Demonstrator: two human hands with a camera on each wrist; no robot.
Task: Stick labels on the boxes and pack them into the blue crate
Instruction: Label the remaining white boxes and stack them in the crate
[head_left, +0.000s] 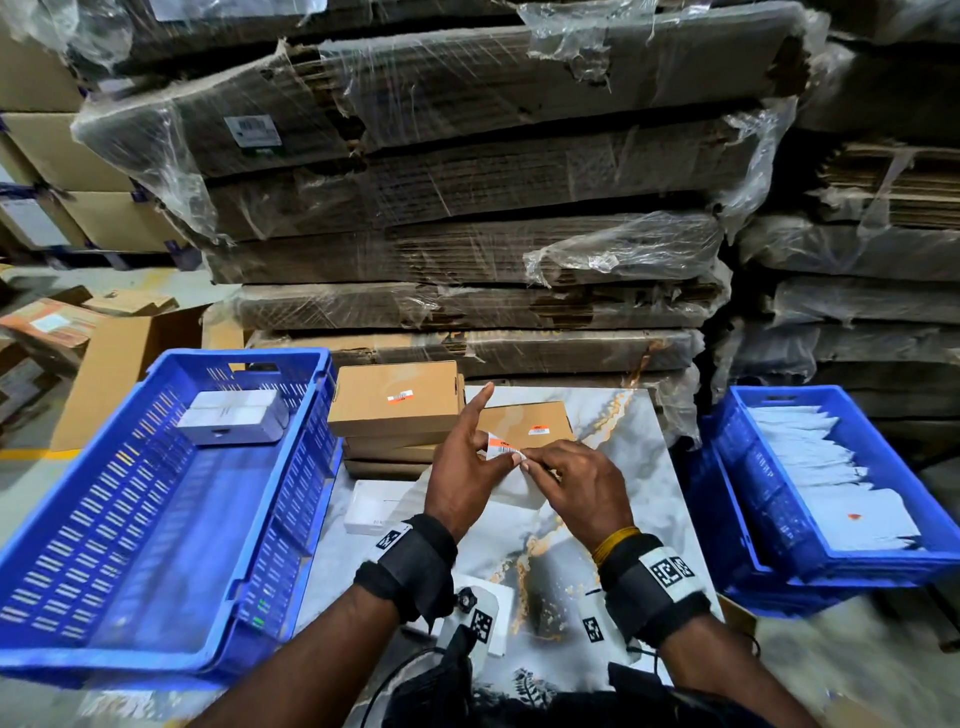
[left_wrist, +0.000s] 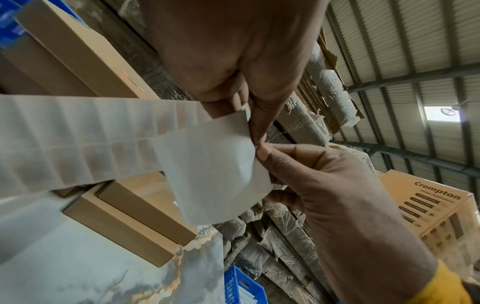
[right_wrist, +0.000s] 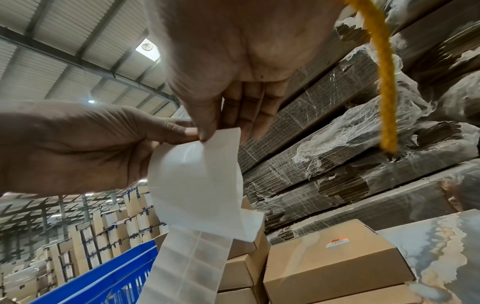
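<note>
Over the marbled table (head_left: 631, 467) my left hand (head_left: 485, 450) pinches a small orange-and-white label (head_left: 500, 447), index finger pointing up. My right hand (head_left: 524, 463) pinches the white backing strip (left_wrist: 213, 170) right beside it. The strip (right_wrist: 197, 181) curls down from both hands. Brown boxes (head_left: 397, 397) with orange labels on top are stacked behind the hands, one more (head_left: 530, 421) to their right. The blue crate (head_left: 298, 467) stands on the left and holds one white box (head_left: 234, 415). A flat white box (head_left: 369, 508) lies on the table under my left hand.
A second blue crate (head_left: 737, 519) at the right is full of white packets (head_left: 831, 488). Wrapped stacks of flattened cardboard (head_left: 467, 208) rise close behind the table. Loose cartons (head_left: 104, 353) sit on the floor at the left.
</note>
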